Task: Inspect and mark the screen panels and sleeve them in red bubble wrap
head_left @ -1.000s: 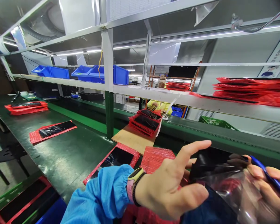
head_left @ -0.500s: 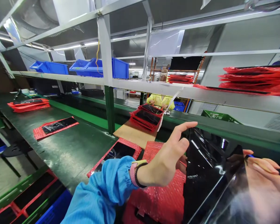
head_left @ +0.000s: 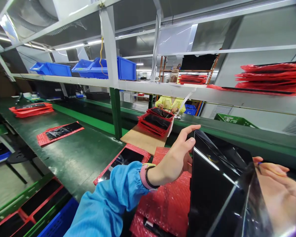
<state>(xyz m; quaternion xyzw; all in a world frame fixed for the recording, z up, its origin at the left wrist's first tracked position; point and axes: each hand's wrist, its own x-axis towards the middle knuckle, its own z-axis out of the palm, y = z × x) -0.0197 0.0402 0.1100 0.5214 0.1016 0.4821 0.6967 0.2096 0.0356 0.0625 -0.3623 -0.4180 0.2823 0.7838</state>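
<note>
I hold a large glossy black panel (head_left: 217, 184) tilted up in front of me at the lower right. My left hand (head_left: 175, 158), in a blue sleeve with a wristband, grips its left edge with the fingers curled behind it and the index finger stretched along the top corner. My right hand (head_left: 281, 191) holds the right side, seen partly through a clear film on the panel, with a blue pen between the fingers. Below the panel lies red bubble wrap (head_left: 167, 204).
On the green bench (head_left: 71, 158) lie more black panels on red wrap (head_left: 60, 131), (head_left: 123, 159), and a stack (head_left: 155, 123) on a brown board. Blue bins (head_left: 101, 67) and red stacks (head_left: 273, 77) sit on the shelf. A person in yellow (head_left: 170, 103) works beyond.
The panel has been raised and tipped from nearly flat to steeply upright. My left hand rose with its edge; the view shifted slightly down.
</note>
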